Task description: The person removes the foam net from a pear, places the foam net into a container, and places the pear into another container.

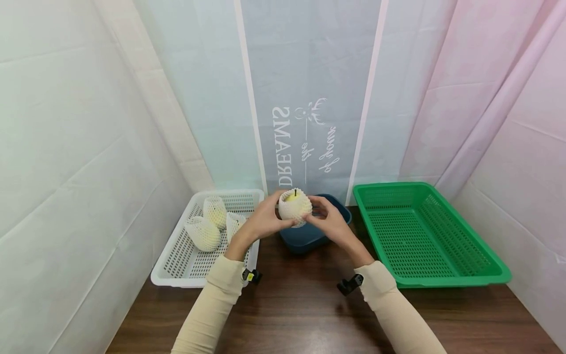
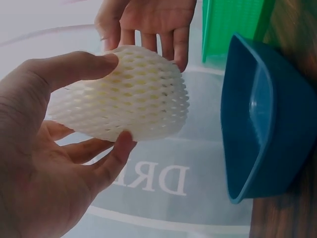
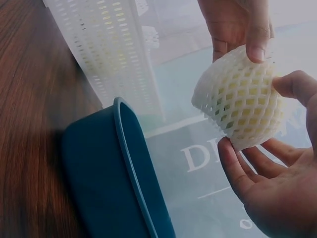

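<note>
Head view: from where I stand, a round yellow fruit with a dark stem (image 1: 293,197), wrapped in a white foam-net sleeve (image 1: 295,214), is held up in the air between both hands, its stem end upward. The left hand (image 1: 264,216) grips the left side, fingers part-curled. The right hand (image 1: 329,219) holds the right side between thumb and fingers. Behind and below them sits a dark blue, open-topped plastic tub (image 1: 300,244) on a dark brown wood-grain table (image 1: 292,314). At left stands a white, perforated plastic basket (image 1: 164,278) containing foam-netted fruits (image 1: 203,234), one partly hidden by the left arm. At right stands a green, perforated plastic basket (image 1: 451,281).

Left wrist view: the left thumb (image 2: 94,67) presses the upper side of the sleeve; a fingertip touches its lower side. The right hand's fingers are at the far side. The tub is near the fruit, apart from it.

Right wrist view: the right thumb (image 3: 297,85) touches one side of the sleeve, with fingers bent beneath. The left thumb bears on its upper edge.
</note>
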A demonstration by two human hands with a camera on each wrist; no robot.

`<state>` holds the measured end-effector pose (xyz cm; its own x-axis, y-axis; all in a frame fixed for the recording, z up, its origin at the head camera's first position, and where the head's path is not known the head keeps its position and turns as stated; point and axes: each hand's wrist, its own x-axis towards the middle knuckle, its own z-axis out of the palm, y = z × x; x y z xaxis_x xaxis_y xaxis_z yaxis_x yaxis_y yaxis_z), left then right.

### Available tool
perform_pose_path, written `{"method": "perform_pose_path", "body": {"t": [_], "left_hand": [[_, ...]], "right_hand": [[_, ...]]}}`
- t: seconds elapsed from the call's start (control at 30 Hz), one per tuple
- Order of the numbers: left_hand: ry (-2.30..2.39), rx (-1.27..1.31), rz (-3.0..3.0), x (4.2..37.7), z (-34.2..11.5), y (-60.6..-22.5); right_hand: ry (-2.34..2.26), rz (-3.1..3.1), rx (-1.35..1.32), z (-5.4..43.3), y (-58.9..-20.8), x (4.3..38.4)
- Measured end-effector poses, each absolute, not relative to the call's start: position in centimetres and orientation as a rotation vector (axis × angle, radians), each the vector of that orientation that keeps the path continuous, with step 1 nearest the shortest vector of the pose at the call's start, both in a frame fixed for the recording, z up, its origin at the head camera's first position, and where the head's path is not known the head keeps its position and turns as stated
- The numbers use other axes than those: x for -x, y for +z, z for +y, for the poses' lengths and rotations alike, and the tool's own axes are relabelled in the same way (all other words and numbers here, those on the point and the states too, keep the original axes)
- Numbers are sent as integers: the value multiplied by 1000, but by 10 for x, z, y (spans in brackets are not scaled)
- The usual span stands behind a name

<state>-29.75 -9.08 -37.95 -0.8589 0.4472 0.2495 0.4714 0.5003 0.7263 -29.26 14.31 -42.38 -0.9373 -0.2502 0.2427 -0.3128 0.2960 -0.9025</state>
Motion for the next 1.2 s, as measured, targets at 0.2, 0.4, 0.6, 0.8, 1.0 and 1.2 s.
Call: {"method": "perform_pose_path", "body": {"t": [0.2, 0.4, 0.6, 0.8, 1.0, 1.2], "left_hand": [[-1333, 870, -2619, 294, -85, -384], [-1280, 851, -2600, 291, -80, -390], [-1350, 856, -2577, 288, -75, -397], [-1370, 860, -2547, 283, -71, -404], [-1359, 889, -2498, 278, -68, -411], [-1371, 924, -2459, 272, -65, -420]], "right_hand": [[1765, -2456, -578, 149, -426, 290], [1781, -2438, -592, 154, -427, 286], [1790, -2445, -600, 158, -428, 281], [1772, -2452, -618, 162, -429, 276], [1742, -2459, -664, 167, -430, 268], [1740, -2477, -694, 172, -434, 260]]}}
